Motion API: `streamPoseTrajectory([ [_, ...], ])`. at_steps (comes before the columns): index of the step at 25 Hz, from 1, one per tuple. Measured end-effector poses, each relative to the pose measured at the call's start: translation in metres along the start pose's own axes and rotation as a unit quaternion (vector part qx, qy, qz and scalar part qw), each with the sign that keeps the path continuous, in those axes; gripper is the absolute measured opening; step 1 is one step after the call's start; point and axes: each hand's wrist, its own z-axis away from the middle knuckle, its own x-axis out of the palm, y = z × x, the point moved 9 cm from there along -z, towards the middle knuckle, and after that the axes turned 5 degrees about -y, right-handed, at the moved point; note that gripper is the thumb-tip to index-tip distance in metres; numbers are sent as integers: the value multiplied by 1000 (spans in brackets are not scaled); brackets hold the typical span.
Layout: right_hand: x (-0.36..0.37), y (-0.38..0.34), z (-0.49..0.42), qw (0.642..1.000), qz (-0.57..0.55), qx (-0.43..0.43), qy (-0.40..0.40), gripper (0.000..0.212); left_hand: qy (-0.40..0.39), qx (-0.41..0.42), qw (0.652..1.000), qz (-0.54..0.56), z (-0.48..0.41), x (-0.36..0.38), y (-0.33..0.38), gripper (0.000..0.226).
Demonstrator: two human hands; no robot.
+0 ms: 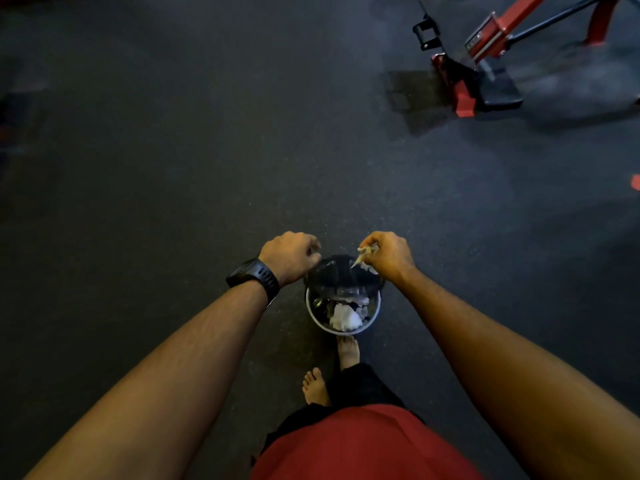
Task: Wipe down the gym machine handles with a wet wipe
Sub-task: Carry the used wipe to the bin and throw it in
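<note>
We see the wet wipe [366, 252] as a pale, crumpled wad pinched in the fingertips of the right hand [388, 256], whose fingers are curled tightly round it, with a loose corner hanging down. The wipe is held in the air right above the open mouth of a small round bin [318, 323] that stands on the floor. The bin's dark lid [341, 271] is tipped up on the far side, just below the 2 hands. Inside the bin we make out a white crumpled wad [346, 318] among darker rubbish. The left hand [289, 256] hovers at the lid's left edge with its fingers curled in; we cannot tell whether it grips anything. A black watch [254, 278] sits on that wrist. 1 bare foot [348, 349] is placed at the near base of the bin, its toes touching it, and the other bare foot [315, 388] rests on the floor further back. Below them we see dark trousers [360, 382] and a red shirt [363, 445]. The dark speckled floor [173, 150] stretches out all around. Well apart, at the upper right, stands the red and black gym machine [509, 22], untouched by either hand.
</note>
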Motion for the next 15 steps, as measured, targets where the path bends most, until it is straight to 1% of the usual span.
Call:
streamPoseTrajectory([
  [4, 3, 6, -11, 1000, 7, 20, 8, 17, -7, 6, 1000, 5, -12, 3, -1, 28],
  [15, 33, 28, -33, 999, 11, 39, -11, 19, -57, -7, 998, 11, -32, 33, -17, 28],
])
